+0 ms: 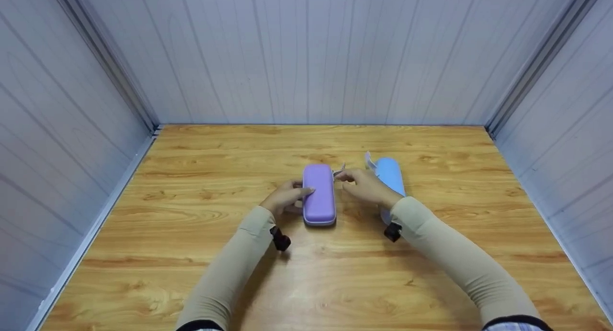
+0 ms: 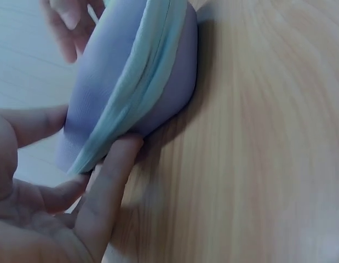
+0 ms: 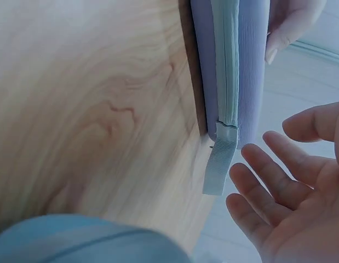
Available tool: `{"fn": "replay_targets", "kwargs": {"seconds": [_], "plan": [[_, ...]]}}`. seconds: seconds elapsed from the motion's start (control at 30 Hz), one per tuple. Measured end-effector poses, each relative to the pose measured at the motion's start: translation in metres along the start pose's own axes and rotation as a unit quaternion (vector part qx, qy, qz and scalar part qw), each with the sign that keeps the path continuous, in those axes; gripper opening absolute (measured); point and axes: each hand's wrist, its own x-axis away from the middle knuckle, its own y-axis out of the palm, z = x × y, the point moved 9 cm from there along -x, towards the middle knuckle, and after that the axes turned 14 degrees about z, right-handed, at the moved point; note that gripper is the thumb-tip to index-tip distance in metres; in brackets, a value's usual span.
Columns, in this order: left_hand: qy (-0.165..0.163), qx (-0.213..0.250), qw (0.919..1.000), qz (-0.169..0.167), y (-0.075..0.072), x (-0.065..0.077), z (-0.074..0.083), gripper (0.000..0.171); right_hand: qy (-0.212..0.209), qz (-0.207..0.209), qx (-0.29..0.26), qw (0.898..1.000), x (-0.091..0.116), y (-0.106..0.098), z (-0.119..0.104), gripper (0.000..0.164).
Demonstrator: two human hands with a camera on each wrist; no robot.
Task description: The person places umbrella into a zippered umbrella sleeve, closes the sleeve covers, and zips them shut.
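Note:
A purple zip case point(image 1: 319, 197) with a pale zipper band lies lengthwise on the wooden table, and its zipper looks closed. My left hand point(image 1: 286, 197) grips its left side, thumb over the top and fingers low against the edge, as the left wrist view also shows at the case point(image 2: 103, 76). A short pale fabric tab point(image 3: 220, 164) sticks out from the far end of its zipper band. Close beside that tab is my right hand point(image 1: 368, 185), its fingers point(image 3: 273, 181) loosely bent and spread, holding nothing.
A blue case point(image 1: 390, 173) with a pale tab point(image 1: 369, 160) at its far end lies to the right, partly hidden beneath my right hand and wrist. Pale panel walls point(image 1: 306, 58) enclose the table point(image 1: 201, 177) at the back and both sides.

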Motion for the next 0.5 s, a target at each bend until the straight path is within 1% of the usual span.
{"fn": "replay_targets", "kwargs": {"seconds": [0.07,0.33,0.5], "plan": [[0.002,-0.001,1.0000,-0.002,-0.002,0.001,0.000,0.064,0.000,0.001,-0.003,1.000,0.005,-0.002,0.003,0.036],[0.013,0.027,0.9995,-0.007,-0.005,0.004,-0.001,0.064,-0.003,0.018,-0.007,1.000,0.023,-0.010,0.010,0.037],[0.021,0.024,0.9995,-0.002,-0.008,0.006,0.002,0.064,-0.013,0.038,-0.003,0.999,0.029,-0.017,0.013,0.035]]}}
